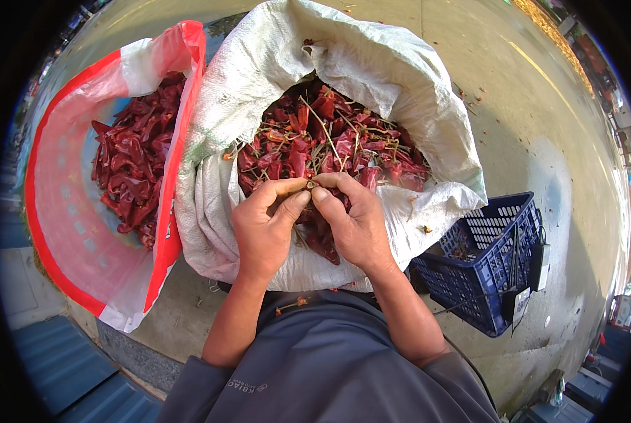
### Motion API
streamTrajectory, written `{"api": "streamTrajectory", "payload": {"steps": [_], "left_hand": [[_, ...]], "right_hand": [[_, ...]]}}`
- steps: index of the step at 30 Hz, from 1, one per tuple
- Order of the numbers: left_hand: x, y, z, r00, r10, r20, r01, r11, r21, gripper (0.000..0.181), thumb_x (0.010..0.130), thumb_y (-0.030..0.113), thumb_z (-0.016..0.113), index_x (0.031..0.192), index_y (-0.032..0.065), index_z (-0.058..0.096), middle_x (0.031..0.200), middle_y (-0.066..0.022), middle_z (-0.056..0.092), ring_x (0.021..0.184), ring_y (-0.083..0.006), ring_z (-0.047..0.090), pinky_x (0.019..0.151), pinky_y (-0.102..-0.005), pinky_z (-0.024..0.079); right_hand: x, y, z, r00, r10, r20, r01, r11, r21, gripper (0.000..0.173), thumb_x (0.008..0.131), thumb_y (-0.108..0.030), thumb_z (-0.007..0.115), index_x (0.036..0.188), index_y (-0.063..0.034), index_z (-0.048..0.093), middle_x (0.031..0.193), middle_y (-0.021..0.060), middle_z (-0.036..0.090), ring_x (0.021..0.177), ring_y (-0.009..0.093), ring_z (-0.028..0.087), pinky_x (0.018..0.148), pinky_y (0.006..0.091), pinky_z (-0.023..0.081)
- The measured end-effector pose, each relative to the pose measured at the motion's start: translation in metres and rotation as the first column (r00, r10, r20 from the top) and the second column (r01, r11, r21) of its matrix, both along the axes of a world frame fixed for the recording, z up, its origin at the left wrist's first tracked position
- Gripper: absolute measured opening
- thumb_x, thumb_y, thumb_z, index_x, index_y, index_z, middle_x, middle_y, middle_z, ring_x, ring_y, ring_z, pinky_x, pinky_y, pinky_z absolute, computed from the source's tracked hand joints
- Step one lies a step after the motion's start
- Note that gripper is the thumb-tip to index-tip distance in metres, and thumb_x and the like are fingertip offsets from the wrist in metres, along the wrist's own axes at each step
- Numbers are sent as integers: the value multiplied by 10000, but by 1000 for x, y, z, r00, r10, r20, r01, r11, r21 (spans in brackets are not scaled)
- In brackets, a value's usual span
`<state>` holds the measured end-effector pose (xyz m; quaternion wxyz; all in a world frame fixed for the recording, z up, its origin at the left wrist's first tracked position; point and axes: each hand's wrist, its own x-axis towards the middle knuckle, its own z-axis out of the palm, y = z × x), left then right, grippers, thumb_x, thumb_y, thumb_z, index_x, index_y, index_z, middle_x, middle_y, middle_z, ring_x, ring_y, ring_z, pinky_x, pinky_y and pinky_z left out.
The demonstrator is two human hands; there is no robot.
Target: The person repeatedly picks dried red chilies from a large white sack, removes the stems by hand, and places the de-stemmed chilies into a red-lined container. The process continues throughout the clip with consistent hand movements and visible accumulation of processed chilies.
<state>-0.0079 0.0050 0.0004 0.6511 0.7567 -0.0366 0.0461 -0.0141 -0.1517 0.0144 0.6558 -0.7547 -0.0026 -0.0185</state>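
Observation:
My left hand (265,227) and my right hand (355,222) meet over the near part of a white woven sack (432,95). Thumbs and forefingers of both pinch the stem end of a dried red chili pepper (321,240), whose body hangs below the fingertips. Inside the sack lies a heap of dried red chilies (299,153), many with long pale stems. To the left, a red-rimmed plastic bag (77,174) stands open with more dried red chilies (135,158) in it; few stems show there.
A dark blue plastic basket (474,275) with cables and small boxes on its side stands right of the sack. Bits of stem and chili are scattered on the concrete floor (506,153). Blue corrugated panels (61,359) are at the lower left. A loose stem (293,305) lies on my clothing.

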Motion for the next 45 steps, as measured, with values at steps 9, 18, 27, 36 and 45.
{"api": "streamTrajectory", "payload": {"steps": [9,18,27,36,45], "left_hand": [[1,5,15,841,-194,505,-82,877,474,229,859,-9,780,1083,-3,736,956,-146,764,825,-293,760,691,-361,604],[4,19,14,825,-395,405,200,873,444,243,814,-25,788,1038,10,703,859,-143,725,747,-323,723,626,-390,573],[-3,-5,6,887,-193,420,0,908,418,230,865,-77,701,1074,6,651,898,-164,683,785,-355,691,662,-434,549],[-13,-16,5,991,-17,131,-7,984,180,130,1044,96,624,1060,-19,680,850,-109,712,747,-171,657,678,-328,533],[-13,1,-19,949,-91,-302,-55,896,-441,167,1077,139,571,1052,-1,659,869,-6,629,741,-61,556,659,-237,473]], "right_hand": [[-11,-2,17,926,102,365,119,835,-536,141,883,-70,698,1017,-29,684,821,163,676,776,372,666,687,468,529],[-29,-7,20,966,103,239,16,894,-449,133,869,-55,705,995,-29,671,811,162,676,753,382,667,676,471,528],[-25,15,9,907,-6,420,272,770,-577,145,819,-46,707,940,-38,626,764,145,631,721,352,638,644,464,509],[-24,16,3,882,108,459,265,692,-671,139,834,-40,680,965,-49,633,778,133,607,714,350,604,626,460,487],[-27,36,46,726,252,640,147,852,-502,105,883,8,669,986,6,650,813,141,642,655,294,595,585,375,479]]}}
